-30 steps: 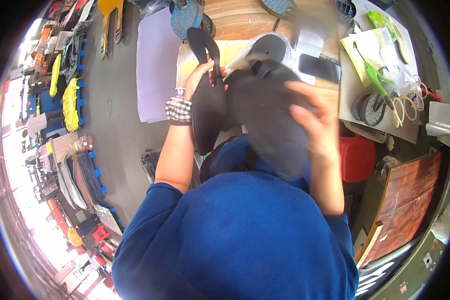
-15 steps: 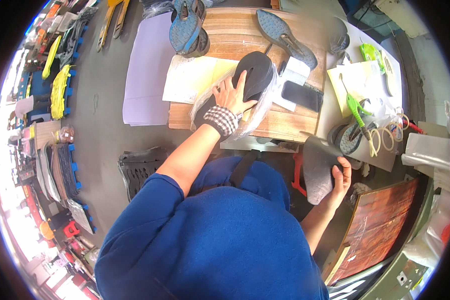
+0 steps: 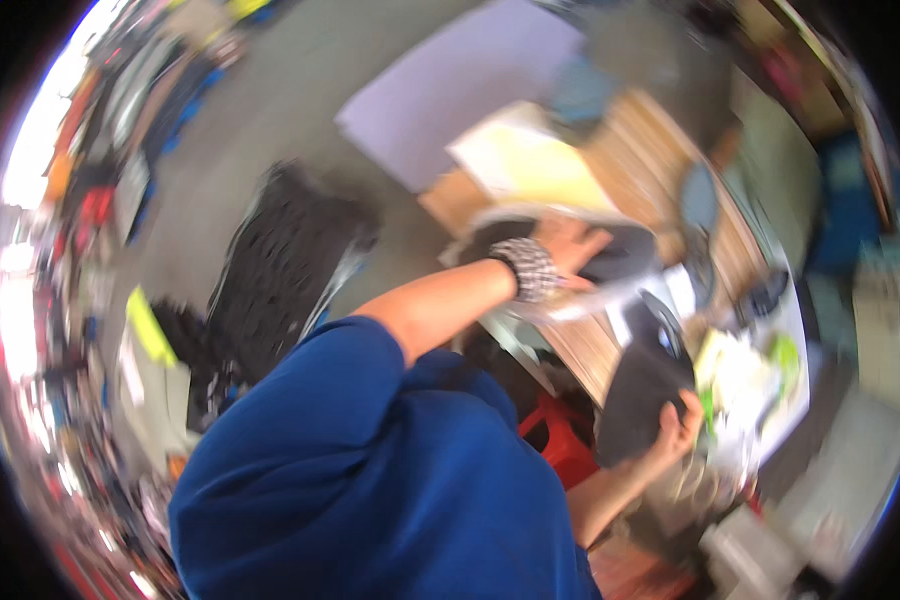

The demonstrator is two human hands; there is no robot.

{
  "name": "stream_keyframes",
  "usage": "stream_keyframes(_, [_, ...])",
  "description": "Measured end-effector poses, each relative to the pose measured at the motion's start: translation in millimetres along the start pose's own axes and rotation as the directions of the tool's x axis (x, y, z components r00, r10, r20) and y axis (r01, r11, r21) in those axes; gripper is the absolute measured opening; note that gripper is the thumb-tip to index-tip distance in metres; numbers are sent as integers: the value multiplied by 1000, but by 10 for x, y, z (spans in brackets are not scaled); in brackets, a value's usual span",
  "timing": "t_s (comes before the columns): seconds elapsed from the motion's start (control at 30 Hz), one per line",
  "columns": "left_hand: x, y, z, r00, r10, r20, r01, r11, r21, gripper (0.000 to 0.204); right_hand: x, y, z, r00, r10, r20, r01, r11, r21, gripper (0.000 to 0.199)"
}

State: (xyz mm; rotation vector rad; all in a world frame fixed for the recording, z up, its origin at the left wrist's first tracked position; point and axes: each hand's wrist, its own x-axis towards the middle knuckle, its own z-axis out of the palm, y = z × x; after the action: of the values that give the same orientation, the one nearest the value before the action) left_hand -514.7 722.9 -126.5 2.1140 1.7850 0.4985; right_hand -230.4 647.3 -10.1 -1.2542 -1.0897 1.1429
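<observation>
My left hand point(image 3: 568, 250), a checked band at its wrist, lies with fingers spread on a black sole-shaped piece point(image 3: 627, 248). Clear plastic film point(image 3: 548, 308) shows around that piece on the wooden board. To the right, my right hand point(image 3: 678, 428) grips a dark grey sole-shaped piece point(image 3: 642, 395) by its side, thumb on the face towards me. This piece is held up near the board's front edge, its far tip overlapping the things on the table. Motion blur softens the fingers and the outlines.
On the wooden board point(image 3: 582, 352) lie a yellowish paper point(image 3: 535, 165) and a blue-grey shoe sole point(image 3: 700, 195). A lilac sheet point(image 3: 460, 95) extends beyond. Below the table stands a red stool point(image 3: 562, 440). Black slotted sheets point(image 3: 280, 270) are at the left.
The whole view has swung round, so the table now slants down to the right. My left hand stays on the black piece; my right hand still holds the grey one, now nearer the board.
</observation>
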Motion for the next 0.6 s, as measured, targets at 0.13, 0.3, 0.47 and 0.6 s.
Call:
stream_keyframes(0.13, [-144,7,-306,977,-118,-176,43,924,-380,48,-32,-157,476,967,-117,226,106,992,63,28])
stream_keyframes(0.3, [-837,-48,-752,939,-23,344,297,-450,-842,52,-490,-110,1317,837,-6,548,188,943,-276,26])
stream_keyframes(0.47, [-1584,-826,-1186,979,-190,73,45,-148,-988,45,-986,165,2211,739,133,660,120,939,-324,32])
stream_keyframes(0.6, [-2083,-1429,-1447,778,-609,157,44,-196,-980,36,-1112,157,2674,601,289,745,-13,936,-353,56])
